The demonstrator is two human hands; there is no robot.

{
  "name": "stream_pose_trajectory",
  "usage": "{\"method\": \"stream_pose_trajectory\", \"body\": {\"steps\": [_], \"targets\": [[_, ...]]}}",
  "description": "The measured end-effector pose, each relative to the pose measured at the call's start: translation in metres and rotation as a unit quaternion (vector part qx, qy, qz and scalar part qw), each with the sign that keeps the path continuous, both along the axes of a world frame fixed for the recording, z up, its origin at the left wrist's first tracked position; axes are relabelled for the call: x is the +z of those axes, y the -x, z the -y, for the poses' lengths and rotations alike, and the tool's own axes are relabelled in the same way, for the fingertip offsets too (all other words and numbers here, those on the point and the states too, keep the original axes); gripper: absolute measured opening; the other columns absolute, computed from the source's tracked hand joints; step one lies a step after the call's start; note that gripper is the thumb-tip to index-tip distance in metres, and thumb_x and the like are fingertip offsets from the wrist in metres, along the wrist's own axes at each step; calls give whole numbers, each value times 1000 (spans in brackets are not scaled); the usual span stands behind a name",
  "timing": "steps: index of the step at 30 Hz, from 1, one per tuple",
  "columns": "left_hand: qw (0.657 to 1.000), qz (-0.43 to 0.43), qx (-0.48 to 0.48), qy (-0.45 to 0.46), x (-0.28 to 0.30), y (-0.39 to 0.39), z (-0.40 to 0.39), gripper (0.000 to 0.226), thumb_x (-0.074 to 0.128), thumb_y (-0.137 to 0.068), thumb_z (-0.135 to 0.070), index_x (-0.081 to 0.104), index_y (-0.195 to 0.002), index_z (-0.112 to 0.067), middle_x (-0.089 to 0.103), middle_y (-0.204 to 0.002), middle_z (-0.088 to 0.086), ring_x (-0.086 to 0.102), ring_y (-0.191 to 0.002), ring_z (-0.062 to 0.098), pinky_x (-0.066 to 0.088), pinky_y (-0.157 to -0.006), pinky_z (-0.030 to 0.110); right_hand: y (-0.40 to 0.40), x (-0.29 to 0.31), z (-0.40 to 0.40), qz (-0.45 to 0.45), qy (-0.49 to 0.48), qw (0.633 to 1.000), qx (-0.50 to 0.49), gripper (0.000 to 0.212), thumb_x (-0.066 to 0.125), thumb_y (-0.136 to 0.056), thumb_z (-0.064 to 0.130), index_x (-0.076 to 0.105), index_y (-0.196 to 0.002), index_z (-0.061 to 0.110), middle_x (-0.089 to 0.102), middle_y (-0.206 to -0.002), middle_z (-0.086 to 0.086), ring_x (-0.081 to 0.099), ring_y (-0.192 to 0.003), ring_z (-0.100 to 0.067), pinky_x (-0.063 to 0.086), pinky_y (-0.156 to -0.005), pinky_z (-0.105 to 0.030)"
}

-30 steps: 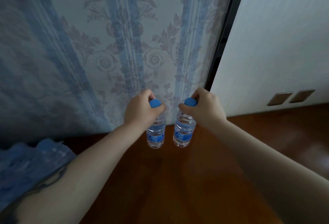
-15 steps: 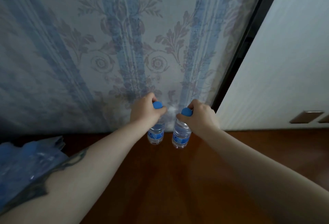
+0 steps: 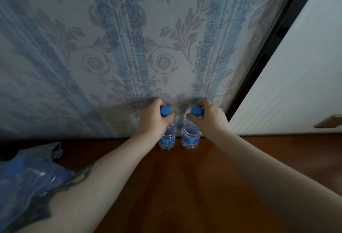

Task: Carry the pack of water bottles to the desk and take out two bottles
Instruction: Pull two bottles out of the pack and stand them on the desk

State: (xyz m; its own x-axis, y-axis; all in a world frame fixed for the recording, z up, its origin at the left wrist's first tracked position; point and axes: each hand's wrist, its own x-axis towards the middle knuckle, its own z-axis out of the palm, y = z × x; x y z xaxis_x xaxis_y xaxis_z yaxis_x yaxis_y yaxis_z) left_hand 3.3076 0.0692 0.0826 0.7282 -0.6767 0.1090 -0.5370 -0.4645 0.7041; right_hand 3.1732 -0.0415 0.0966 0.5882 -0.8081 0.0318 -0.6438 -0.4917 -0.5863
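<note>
Two small clear water bottles with blue caps and blue labels stand upright side by side on the brown wooden desk (image 3: pixel 185 186), close to the wall. My left hand (image 3: pixel 153 120) grips the neck of the left bottle (image 3: pixel 167 139). My right hand (image 3: pixel 209 117) grips the neck of the right bottle (image 3: pixel 190 138). Both bottle bases touch the desk top. The plastic-wrapped pack of water bottles (image 3: pixel 27 182) lies at the desk's left, partly hidden behind my left forearm.
A wall with blue striped floral wallpaper (image 3: pixel 129 47) rises right behind the bottles. A white door or panel (image 3: pixel 296 84) with a dark frame edge stands at the right. A metal fitting (image 3: pixel 327 123) sits low on that panel.
Both hands have carried the bottles forward towards the wall and lowered them onto the desk. The view has tilted, so the pack shows more at the left.
</note>
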Motion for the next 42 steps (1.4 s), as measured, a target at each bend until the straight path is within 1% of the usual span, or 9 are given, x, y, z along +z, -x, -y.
{"method": "stream_pose_trajectory", "body": {"steps": [4, 9, 13, 19, 28, 32, 34, 37, 42], "targets": [[1000, 5, -17, -15, 1, 3, -3, 37, 75, -74, -46, 54, -91, -21, 63, -85, -4, 60, -73, 14, 52, -62, 33, 6, -6, 0, 5, 5, 1000, 2, 45, 71, -81, 43, 51, -111, 17, 58, -112, -7, 56, -83, -23, 47, -67, -35], [1000, 28, -5, -12, 5, 0, -6, 43, 80, -69, -43, 63, -100, -19, 52, -100, -3, 53, -82, 13, 43, -69, 27, 6, -12, -11, 36, -4, 999, -30, 50, 74, -78, 44, 52, -115, 18, 54, -119, -9, 55, -103, -29, 54, -81, -47], [1000, 13, -23, 14, 4, 4, -4, 46, 81, -71, -33, 66, -111, -16, 59, -108, 0, 52, -90, 9, 42, -77, 22, 2, -10, -11, 42, -28, 999, 1, 46, 75, -80, 35, 55, -117, 16, 55, -114, -11, 54, -102, -30, 48, -81, -37], [997, -44, -48, 41, 3, 7, -3, 47, 81, -73, -22, 64, -117, -18, 62, -118, 1, 59, -106, 16, 51, -93, 35, 6, -5, -8, 39, -29, 997, 58, 42, 72, -83, 20, 55, -121, 14, 60, -115, -10, 56, -95, -23, 42, -78, -30], [989, -92, -87, 74, 1, 8, -14, 46, 73, -81, -11, 57, -124, -19, 63, -123, -2, 57, -116, 14, 48, -101, 34, 8, -4, -8, 29, -36, 995, 89, 42, 67, -86, 11, 49, -124, 13, 64, -112, -11, 52, -86, -18, 37, -74, -28], [995, -20, -57, 73, -7, 18, -20, 58, 78, -77, -21, 53, -130, -20, 54, -123, -2, 51, -113, 10, 42, -95, 23, 10, -11, -17, 52, -26, 998, 25, 60, 80, -75, 31, 50, -126, 18, 53, -123, -5, 55, -106, -22, 40, -79, -28], [997, -37, -16, 65, -10, 21, -21, 68, 83, -69, -31, 50, -128, -22, 51, -118, -7, 49, -106, 7, 37, -86, 18, 8, -16, -22, 46, -40, 998, -12, 70, 82, -70, 39, 48, -127, 17, 51, -126, -6, 56, -105, -23, 43, -78, -30], [999, -39, 9, 36, -12, 20, -17, 60, 83, -69, -34, 54, -118, -18, 57, -111, -6, 53, -101, 9, 34, -77, 16, 3, -20, -24, 23, -33, 999, -34, 63, 81, -73, 36, 47, -122, 16, 56, -123, -8, 60, -100, -25, 43, -74, -30], [999, -26, -11, 21, -12, 15, -14, 55, 81, -71, -31, 57, -118, -16, 64, -116, 0, 58, -105, 14, 40, -81, 22, 1, -22, -23, 36, -31, 998, -32, 56, 81, -74, 27, 49, -117, 14, 57, -120, -8, 58, -97, -25, 42, -73, -30]]}}
